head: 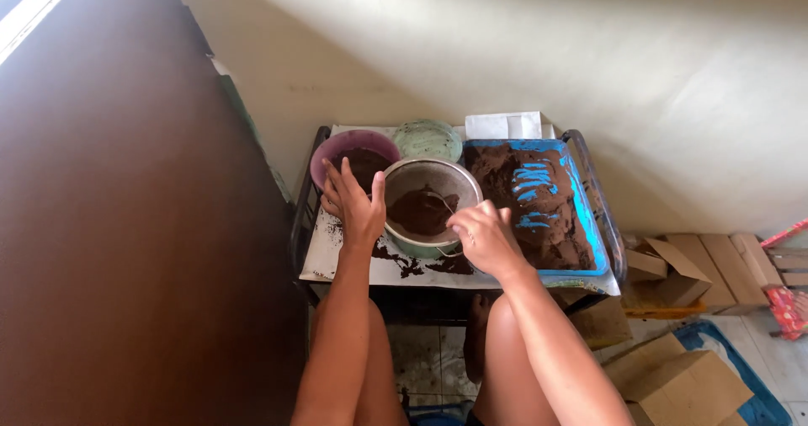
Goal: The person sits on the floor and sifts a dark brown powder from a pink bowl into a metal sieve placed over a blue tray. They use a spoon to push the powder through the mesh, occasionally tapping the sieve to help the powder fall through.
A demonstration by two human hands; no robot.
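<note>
On the small table (353, 268) I see the sieve (432, 200) at centre with powder (422, 211) in it, the bowl (353, 158) behind-left, a lid (427, 140) behind, the tray (589, 224) to its right, folded paper (505, 125) at the back, and cardboard boxes (673, 375) on the floor further right.

A pale cream wall (505, 47) is seen behind a small counter (353, 266) with a dark metal frame, and soft daylight is cast across it. The left side is filled by a broad dark brown panel (126, 224), edged by a bright strip of light at the upper corner. A tiled floor (421, 359) is glimpsed below. Brown cardboard boxes (682, 375) are stacked on the right, over a blue sheet (757, 405).
</note>
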